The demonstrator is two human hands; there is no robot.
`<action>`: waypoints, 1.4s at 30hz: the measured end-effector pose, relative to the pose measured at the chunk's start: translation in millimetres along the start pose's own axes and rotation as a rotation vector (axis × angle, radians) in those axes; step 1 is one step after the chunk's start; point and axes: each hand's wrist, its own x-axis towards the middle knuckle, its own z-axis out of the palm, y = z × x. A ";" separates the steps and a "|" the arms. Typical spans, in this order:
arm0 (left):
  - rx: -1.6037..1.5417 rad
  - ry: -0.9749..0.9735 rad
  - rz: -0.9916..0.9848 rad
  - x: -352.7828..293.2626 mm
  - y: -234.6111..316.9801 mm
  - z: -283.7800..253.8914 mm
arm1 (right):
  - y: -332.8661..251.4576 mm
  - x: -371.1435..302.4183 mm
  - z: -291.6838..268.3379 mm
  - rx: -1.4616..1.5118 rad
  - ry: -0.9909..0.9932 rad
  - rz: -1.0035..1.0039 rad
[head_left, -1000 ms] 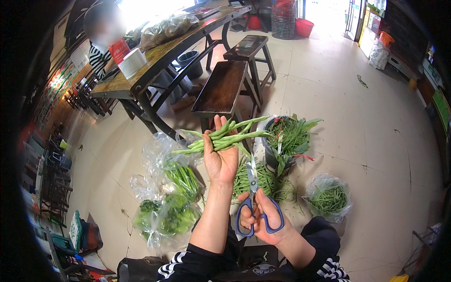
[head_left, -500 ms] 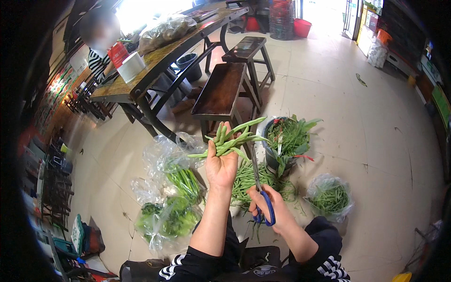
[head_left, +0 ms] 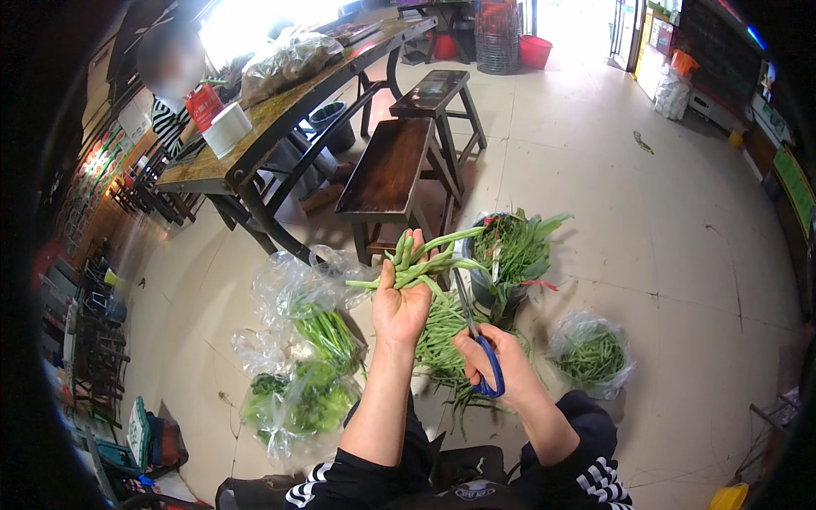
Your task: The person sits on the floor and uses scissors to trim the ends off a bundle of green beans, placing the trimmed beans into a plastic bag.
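Observation:
Long green beans [head_left: 418, 269] lie bunched in my left hand [head_left: 401, 314], its palm turned up and fingers curled around them. Their ends stick out to both sides. In my right hand [head_left: 503, 357] is a pair of scissors [head_left: 471, 321] with blue handles, its blades pointing up beside the bunch's right end. Whether the blades touch a bean I cannot tell. Below my hands a loose pile of green beans [head_left: 444, 333] lies on the floor. To the right, an open clear bag [head_left: 591, 355] contains shorter bean pieces.
A dark bucket [head_left: 491, 293] full of leafy trimmings [head_left: 523, 248] stands just beyond the scissors. Clear bags of leafy greens [head_left: 310, 395] lie at left. Farther off are wooden stools [head_left: 391, 174] and a long table [head_left: 280, 115], with a person [head_left: 170, 119] seated behind it.
The scissors and my right hand have shifted slightly right and down relative to the bunch. My left hand still holds the beans. The whole view has turned a little.

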 end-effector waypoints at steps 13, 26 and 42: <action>0.263 0.030 0.287 3.4 3.3 -1.2 | 16.8 -8.4 8.0 0.074 0.040 -0.176; 0.278 -0.010 0.240 -0.4 6.4 3.5 | -5.6 -8.7 -1.8 -0.025 0.089 -0.094; 0.286 -0.072 0.092 -7.8 3.4 8.2 | -3.9 -10.5 -15.6 -0.058 0.143 -0.100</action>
